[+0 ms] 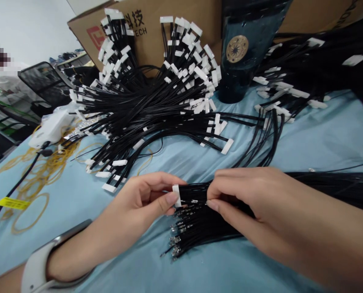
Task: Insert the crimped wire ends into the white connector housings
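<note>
Between thumb and fingers my left hand (151, 199) pinches a small white connector (176, 195), with black wires running out of its right side. My right hand (245, 199) is closed in a pinch just right of the connector, on a thin black wire whose metal terminal (194, 201) points left toward the housing. Under both hands lies a bundle of loose black wires (212, 228), their bare crimped ends fanned out at the left. Part of the bundle is hidden beneath my right hand.
Behind my hands spreads a large pile of black cables (138, 101) with white connectors. A dark blue cup (238, 61) stands before a cardboard box (193, 8). More cables (328, 57) lie at the right. Yellow rubber bands (47, 167) and a white power strip (51, 126) are on the left.
</note>
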Tool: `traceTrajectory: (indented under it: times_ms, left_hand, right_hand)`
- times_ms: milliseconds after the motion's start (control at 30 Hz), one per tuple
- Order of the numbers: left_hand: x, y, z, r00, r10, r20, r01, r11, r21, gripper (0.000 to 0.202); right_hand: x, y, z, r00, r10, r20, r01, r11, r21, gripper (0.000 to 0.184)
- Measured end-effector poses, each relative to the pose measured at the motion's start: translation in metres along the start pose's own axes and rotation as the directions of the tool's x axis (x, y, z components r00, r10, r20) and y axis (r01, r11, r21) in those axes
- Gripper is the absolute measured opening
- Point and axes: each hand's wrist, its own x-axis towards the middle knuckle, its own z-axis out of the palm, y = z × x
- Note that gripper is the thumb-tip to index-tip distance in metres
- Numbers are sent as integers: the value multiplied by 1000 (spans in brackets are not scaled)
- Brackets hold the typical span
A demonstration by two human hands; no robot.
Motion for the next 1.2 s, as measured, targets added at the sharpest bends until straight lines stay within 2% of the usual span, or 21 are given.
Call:
traceTrajectory:
  times_ms: [267,533,733,933,1100,1200]
  left_hand:
    - [1,-1,0,1000,10,9,-10,1000,8,9]
    - [0,-3,0,1000,15,6,-15,1000,10,10]
    - [-2,0,2,999,36,-9,-35,996,87,11]
    - [-2,1,4,999,17,-28,-14,996,91,10]
    - [-4,0,3,999,10,-38,-7,995,95,11]
    - [-3,1,3,1000,5,-19,-3,997,82,9]
  right_hand:
    - [-5,4,5,990,-111,-82,109,994,-23,28]
    - [-4,5,9,977,-150,-151,146,989,-33,27]
    - [-7,5,19,948,-212,-239,204,977,-57,24]
    - [-7,5,25,921,-262,-289,242,965,-104,27]
    - [-5,2,18,935,-199,-294,197,980,-38,20]
    - [-4,2,17,924,-189,-332,187,982,-40,23]
